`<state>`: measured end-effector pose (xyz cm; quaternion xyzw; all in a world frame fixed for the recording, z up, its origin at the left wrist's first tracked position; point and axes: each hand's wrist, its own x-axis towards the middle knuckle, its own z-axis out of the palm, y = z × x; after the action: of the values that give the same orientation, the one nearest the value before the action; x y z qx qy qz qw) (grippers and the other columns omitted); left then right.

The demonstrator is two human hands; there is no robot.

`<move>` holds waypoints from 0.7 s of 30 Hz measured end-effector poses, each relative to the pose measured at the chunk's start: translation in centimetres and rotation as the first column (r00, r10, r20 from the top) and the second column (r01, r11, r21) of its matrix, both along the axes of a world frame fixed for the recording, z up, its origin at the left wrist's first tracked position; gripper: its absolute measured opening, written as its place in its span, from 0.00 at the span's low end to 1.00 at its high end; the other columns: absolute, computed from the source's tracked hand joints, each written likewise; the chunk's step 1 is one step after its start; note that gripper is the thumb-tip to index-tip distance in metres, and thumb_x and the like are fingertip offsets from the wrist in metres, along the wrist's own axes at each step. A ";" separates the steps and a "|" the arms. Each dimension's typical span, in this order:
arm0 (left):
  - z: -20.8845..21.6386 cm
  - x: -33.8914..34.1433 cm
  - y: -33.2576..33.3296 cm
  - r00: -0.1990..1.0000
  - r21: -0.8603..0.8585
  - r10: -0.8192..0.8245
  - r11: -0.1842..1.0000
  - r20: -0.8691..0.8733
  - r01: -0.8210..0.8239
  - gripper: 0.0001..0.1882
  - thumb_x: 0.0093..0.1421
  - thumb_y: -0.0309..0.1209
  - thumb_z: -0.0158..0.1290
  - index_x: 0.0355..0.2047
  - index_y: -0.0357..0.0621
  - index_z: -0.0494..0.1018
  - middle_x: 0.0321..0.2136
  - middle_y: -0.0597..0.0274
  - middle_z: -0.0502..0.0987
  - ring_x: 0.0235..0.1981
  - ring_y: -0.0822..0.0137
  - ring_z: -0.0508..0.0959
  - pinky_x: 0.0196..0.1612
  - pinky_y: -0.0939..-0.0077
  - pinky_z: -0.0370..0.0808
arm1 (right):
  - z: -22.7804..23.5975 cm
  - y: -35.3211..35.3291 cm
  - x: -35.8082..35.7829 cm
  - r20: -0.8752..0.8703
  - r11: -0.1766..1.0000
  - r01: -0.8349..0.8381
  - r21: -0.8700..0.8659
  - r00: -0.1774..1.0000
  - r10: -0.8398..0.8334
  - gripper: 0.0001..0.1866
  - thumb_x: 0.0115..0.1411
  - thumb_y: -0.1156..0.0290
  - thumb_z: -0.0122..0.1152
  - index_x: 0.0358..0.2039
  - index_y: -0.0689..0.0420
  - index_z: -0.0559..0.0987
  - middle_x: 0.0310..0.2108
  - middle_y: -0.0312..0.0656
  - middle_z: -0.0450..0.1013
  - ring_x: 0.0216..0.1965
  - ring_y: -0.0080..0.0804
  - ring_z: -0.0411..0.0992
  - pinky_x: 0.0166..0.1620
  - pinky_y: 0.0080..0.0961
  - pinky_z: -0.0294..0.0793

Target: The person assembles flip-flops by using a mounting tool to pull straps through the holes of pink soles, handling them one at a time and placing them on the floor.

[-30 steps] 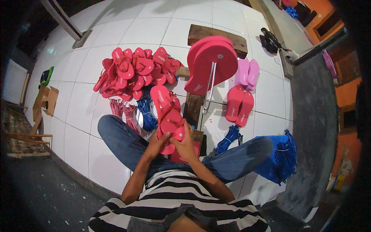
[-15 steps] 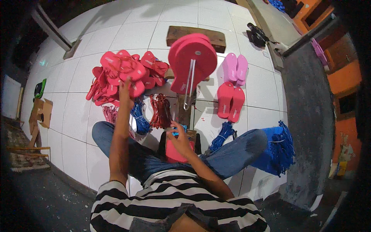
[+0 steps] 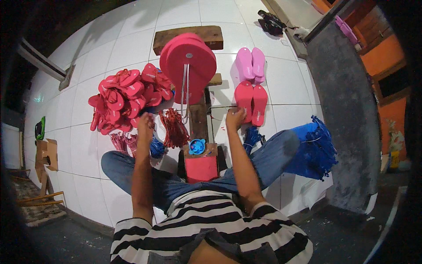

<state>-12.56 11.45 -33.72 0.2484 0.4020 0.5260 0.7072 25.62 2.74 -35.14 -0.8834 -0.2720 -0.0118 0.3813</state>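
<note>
My left hand (image 3: 146,123) hangs between the heap of red flip-flops (image 3: 125,86) and a bundle of dark red straps (image 3: 174,128). Its fingers are bent and blurred. At the heel end of a pair of red soles (image 3: 258,103) is my right hand (image 3: 236,118), fingers curled in; whether it grips a sole is hidden. Ahead of me, a stack of red soles (image 3: 198,66) stands on a wooden stand (image 3: 198,119), with a long thin metal tool (image 3: 185,90) hanging from the front one. A small blue dish (image 3: 196,146) sits between my knees.
Pink soles (image 3: 250,64) lie beyond the red pair. Blue strap bundles (image 3: 252,137) lie by my right knee, and a larger blue bundle (image 3: 314,147) lies outside it. A wooden block (image 3: 189,37) is behind the stack. A cardboard box (image 3: 47,154) stands far left.
My left hand has come back toward me from the flip-flop heap. My right hand has left the blue dish and moved forward and right to the red soles. The view has shifted.
</note>
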 end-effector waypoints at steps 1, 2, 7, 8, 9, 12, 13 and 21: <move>0.5 1.0 -2.2 0.995 -0.030 -0.020 0.999 -0.100 0.017 0.13 0.61 0.41 0.49 0.41 0.50 0.71 0.35 0.68 0.74 0.29 0.73 0.73 0.33 0.80 0.70 | 0.0 0.7 -0.1 -0.071 0.990 -0.027 -0.139 0.997 0.017 0.31 0.51 0.60 0.59 0.53 0.63 0.66 0.53 0.58 0.62 0.57 0.54 0.58 0.57 0.45 0.57; 1.2 1.9 -4.5 0.978 -0.149 0.031 0.987 -0.206 -0.063 0.14 0.61 0.41 0.48 0.43 0.49 0.71 0.33 0.69 0.74 0.29 0.75 0.72 0.33 0.81 0.69 | 0.5 1.5 -0.7 -0.142 0.959 -0.075 -0.272 0.989 0.037 0.34 0.51 0.60 0.59 0.56 0.63 0.62 0.57 0.58 0.58 0.59 0.56 0.54 0.59 0.49 0.55; 2.6 9.8 -13.0 0.817 0.091 -0.326 0.906 -0.475 0.414 0.11 0.64 0.32 0.47 0.45 0.43 0.70 0.29 0.65 0.75 0.25 0.73 0.74 0.30 0.81 0.70 | -7.7 -0.1 5.3 0.237 0.818 0.172 -0.549 0.971 -0.045 0.44 0.48 0.46 0.60 0.59 0.60 0.59 0.58 0.55 0.57 0.60 0.55 0.53 0.56 0.54 0.55; 1.7 10.3 -14.3 0.792 0.167 -0.299 0.880 -0.532 0.444 0.11 0.64 0.30 0.47 0.45 0.42 0.70 0.30 0.63 0.76 0.25 0.72 0.74 0.29 0.79 0.71 | -7.8 -0.2 4.6 0.226 0.838 0.145 -0.525 0.974 -0.026 0.45 0.47 0.46 0.61 0.59 0.60 0.59 0.58 0.54 0.57 0.59 0.54 0.53 0.56 0.52 0.55; 2.2 11.0 -15.1 0.731 0.132 -0.328 0.859 -0.598 0.494 0.11 0.64 0.31 0.47 0.45 0.41 0.70 0.30 0.61 0.76 0.26 0.71 0.75 0.31 0.78 0.71 | -8.0 -0.4 4.5 0.222 0.856 0.127 -0.502 0.975 -0.015 0.47 0.46 0.45 0.63 0.60 0.60 0.59 0.58 0.54 0.57 0.59 0.54 0.54 0.56 0.51 0.56; 2.5 11.6 -16.6 0.536 0.083 -0.348 0.777 -0.769 0.624 0.13 0.64 0.33 0.48 0.45 0.41 0.69 0.31 0.58 0.77 0.30 0.70 0.76 0.35 0.75 0.73 | -7.2 0.0 3.8 0.185 0.833 0.138 -0.536 0.982 -0.044 0.52 0.42 0.44 0.66 0.60 0.64 0.57 0.55 0.55 0.59 0.57 0.53 0.55 0.55 0.50 0.57; 1.6 11.8 -16.3 0.484 0.112 -0.312 0.738 -0.817 0.665 0.14 0.64 0.34 0.48 0.46 0.41 0.69 0.32 0.56 0.77 0.31 0.70 0.77 0.37 0.75 0.73 | -6.7 -0.2 3.9 0.121 0.815 0.101 -0.571 0.992 -0.038 0.53 0.40 0.45 0.67 0.59 0.65 0.57 0.54 0.55 0.60 0.56 0.51 0.57 0.54 0.47 0.58; 6.4 11.7 -14.4 0.744 0.010 -0.362 0.896 -0.562 0.444 0.22 0.64 0.40 0.48 0.53 0.39 0.66 0.42 0.58 0.76 0.41 0.70 0.76 0.43 0.76 0.72 | 4.8 -4.5 -8.0 -0.897 0.975 -0.072 0.210 0.381 0.222 0.55 0.41 0.56 0.73 0.58 0.67 0.46 0.53 0.52 0.60 0.53 0.42 0.61 0.56 0.36 0.61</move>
<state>-0.90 -2.92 -27.37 0.5190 0.4843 0.2947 0.6398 17.67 -1.78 -30.39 -0.6881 -0.0935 0.4907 0.5263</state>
